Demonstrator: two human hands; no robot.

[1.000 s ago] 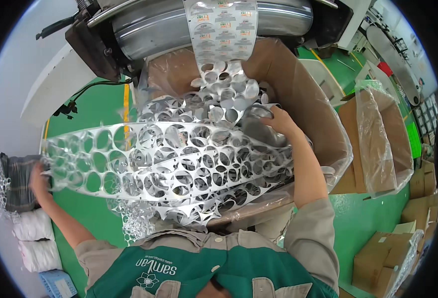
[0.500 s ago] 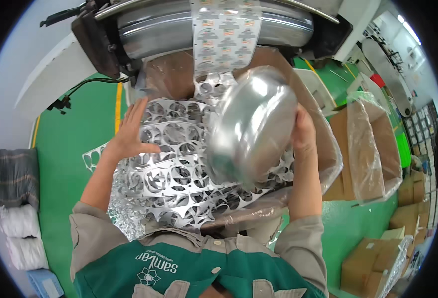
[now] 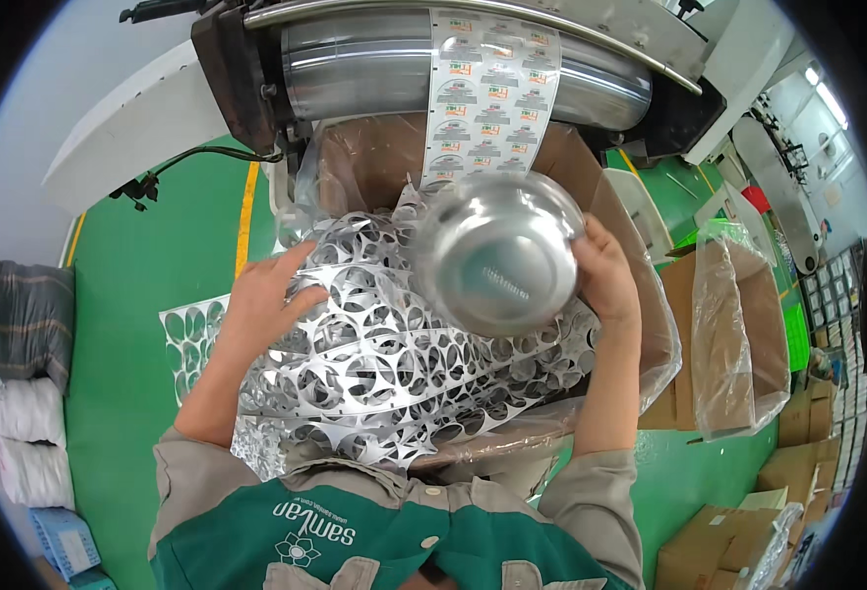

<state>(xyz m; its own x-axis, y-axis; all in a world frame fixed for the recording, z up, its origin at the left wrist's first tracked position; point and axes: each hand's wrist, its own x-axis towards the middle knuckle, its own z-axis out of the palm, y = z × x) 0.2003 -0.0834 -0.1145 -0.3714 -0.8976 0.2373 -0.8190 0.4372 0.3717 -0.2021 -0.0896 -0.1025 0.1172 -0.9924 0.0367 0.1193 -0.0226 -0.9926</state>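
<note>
A shiny round metal bowl point(image 3: 500, 258) hangs over the middle of a large cardboard box, slightly blurred. My right hand point(image 3: 605, 264) grips it by its right edge, with the fingers partly hidden behind it. My left hand point(image 3: 271, 295) holds nothing; its thumb and fingers are apart, and it lies over or touches the left side of a heap of silvery foil scrap point(image 3: 364, 344). Round holes run all through these foil strips. From above, a printed foil web point(image 3: 492, 88) comes down behind the bowl.
A metal roller point(image 3: 359, 69) spans the machine at the top. The plastic-lined cardboard box point(image 3: 640, 285) surrounds the scrap, and a second lined carton point(image 3: 743, 334) stands to its right. Dark cables point(image 3: 197, 157) hang at the upper left. Wrapped bundles point(image 3: 25, 315) lie along the left.
My right hand has turned the bowl from a steep tilt to a rounder face toward me. The left hand has shifted slightly and its fingers have bent. The whole view has moved a little.
</note>
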